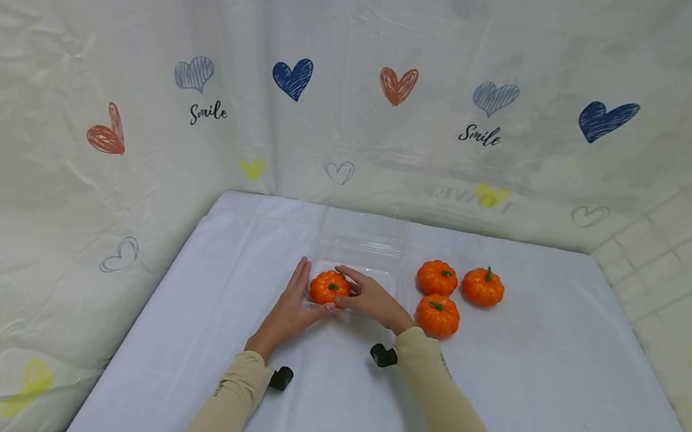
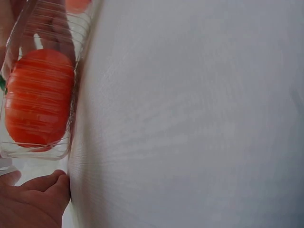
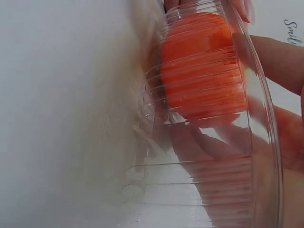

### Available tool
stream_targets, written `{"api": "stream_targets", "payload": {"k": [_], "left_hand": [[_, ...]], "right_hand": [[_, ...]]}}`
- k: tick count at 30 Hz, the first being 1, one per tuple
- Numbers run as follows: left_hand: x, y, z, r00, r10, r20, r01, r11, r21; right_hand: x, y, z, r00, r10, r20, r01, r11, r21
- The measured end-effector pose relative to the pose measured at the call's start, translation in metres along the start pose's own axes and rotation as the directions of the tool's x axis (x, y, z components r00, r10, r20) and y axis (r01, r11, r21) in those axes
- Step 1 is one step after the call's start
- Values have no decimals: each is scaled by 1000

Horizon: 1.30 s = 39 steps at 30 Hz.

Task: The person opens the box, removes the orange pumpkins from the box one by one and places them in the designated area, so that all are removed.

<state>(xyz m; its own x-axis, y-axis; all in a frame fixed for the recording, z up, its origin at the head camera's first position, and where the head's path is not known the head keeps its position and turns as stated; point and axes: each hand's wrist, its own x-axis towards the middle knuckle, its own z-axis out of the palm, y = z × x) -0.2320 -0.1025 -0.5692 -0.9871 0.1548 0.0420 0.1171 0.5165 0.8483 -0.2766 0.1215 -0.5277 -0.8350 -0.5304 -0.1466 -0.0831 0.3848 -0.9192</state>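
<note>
A small orange toy pumpkin (image 1: 329, 287) with a green stem sits in the front left of a clear plastic clamshell box (image 1: 386, 279). My right hand (image 1: 374, 303) reaches over the box's front wall and holds the pumpkin between curved fingers and thumb. Along the left side of the box lies my left hand (image 1: 294, 308), its fingers straight and its thumb stretched toward the front edge. Through the ribbed wall, the pumpkin (image 2: 40, 97) shows in the left wrist view. In the right wrist view the same pumpkin (image 3: 204, 66) appears behind the clear side, with fingers (image 3: 280, 61) beside it.
To the right of the box stand three more orange pumpkins (image 1: 437, 315), close together. The transparent lid (image 1: 362, 228) lies folded back toward the rear. A white cloth (image 1: 533, 383) covers the table, and a curtain printed with hearts (image 1: 356, 131) hangs behind it.
</note>
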Motion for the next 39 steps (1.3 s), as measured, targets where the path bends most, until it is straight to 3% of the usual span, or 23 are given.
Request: {"api": "stream_targets", "payload": {"k": [14, 27, 39], "left_hand": [[2, 0, 0, 1000, -8, 0, 8, 1000, 16], [2, -1, 1, 1000, -20, 5, 20, 1000, -16], [1, 1, 1, 1000, -30, -4, 30, 1000, -9]], "right_hand": [[1, -7, 4, 999, 19, -49, -23, 997, -79], [-1, -7, 2, 988, 58, -140, -62, 998, -27], [-3, -11, 0, 978, 9, -207, -14, 1000, -20]]}}
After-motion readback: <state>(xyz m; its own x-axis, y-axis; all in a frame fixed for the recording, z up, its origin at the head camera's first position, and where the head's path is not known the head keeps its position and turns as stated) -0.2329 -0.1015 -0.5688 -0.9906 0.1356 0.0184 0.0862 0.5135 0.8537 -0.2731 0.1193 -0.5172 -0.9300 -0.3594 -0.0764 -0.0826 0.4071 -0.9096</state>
